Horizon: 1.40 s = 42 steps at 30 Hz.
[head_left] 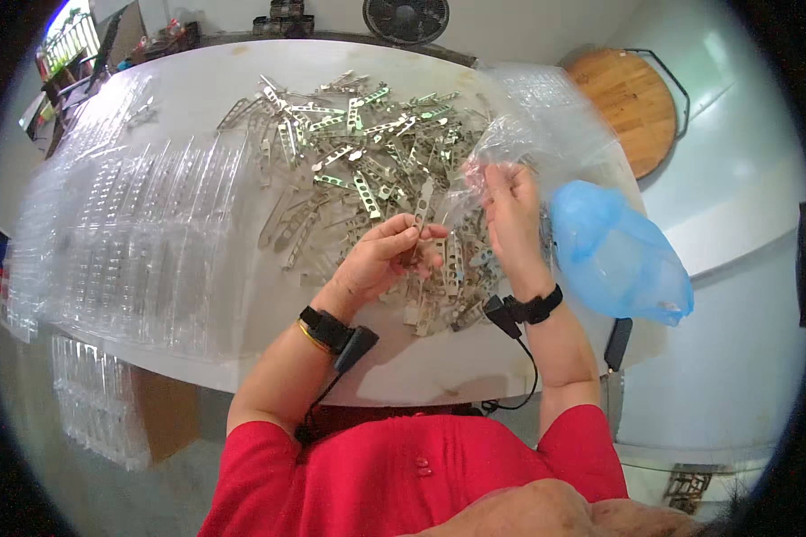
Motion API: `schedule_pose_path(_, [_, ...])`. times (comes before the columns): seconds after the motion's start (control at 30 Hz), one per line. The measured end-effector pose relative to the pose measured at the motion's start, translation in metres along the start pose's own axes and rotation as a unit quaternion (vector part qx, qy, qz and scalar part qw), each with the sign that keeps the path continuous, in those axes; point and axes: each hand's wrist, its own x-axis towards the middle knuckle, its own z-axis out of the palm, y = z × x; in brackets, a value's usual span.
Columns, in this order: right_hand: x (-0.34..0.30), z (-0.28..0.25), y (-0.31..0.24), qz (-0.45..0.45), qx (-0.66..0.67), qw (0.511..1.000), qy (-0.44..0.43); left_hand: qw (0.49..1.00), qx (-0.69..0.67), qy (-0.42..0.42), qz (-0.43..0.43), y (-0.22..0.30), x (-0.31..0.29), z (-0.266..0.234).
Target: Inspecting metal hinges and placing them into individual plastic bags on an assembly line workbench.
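My left hand (pixel 387 253) pinches a flat perforated metal strip (pixel 424 204) upright between thumb and fingers, over a big heap of similar loose metal strips (pixel 364 195). To its right, my right hand (pixel 512 206) is closed at the fingertips on a crumpled clear plastic bag (pixel 501 143). The bag lies over the right edge of the heap, and its far part reaches the clear plastic sheets behind. Whether anything is inside the bag under my fingers cannot be made out.
Clear ridged plastic trays (pixel 143 233) cover the left of the white table (pixel 269 376). A blue plastic bag (pixel 618 246) sits beside my right forearm. More clear plastic packaging (pixel 555 98) lies at the far right, near a round wooden stool top (pixel 627 107). A black fan (pixel 406 18) stands behind the table.
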Motion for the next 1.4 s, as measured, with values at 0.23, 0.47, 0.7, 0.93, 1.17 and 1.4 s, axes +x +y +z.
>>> schedule_pose_path(0.23, [-0.015, 0.004, -0.004, 0.038, -0.047, 0.995, -0.076, 0.998, -0.033, 0.052, 0.004, 0.0, 0.0, -0.009])
schedule_pose_path(0.47, [-0.019, -0.005, 0.0, 0.05, -0.086, 0.988, -0.121, 0.994, -0.029, 0.108, 0.009, 0.005, 0.001, -0.004])
schedule_pose_path(0.7, [-0.016, -0.002, -0.013, -0.032, -0.071, 0.987, -0.139, 0.987, 0.0, 0.159, 0.041, 0.003, -0.001, -0.007])
schedule_pose_path(0.93, [0.0, -0.025, -0.035, -0.023, -0.126, 0.99, -0.065, 0.981, 0.067, 0.155, 0.091, 0.008, -0.003, -0.011])
schedule_pose_path(1.17, [0.002, -0.035, -0.022, 0.026, -0.089, 0.993, -0.067, 0.968, 0.108, 0.205, 0.099, 0.02, -0.004, -0.012])
schedule_pose_path(1.4, [0.002, -0.041, -0.011, 0.044, -0.094, 0.993, -0.062, 0.972, 0.11, 0.164, 0.131, 0.02, -0.002, -0.016])
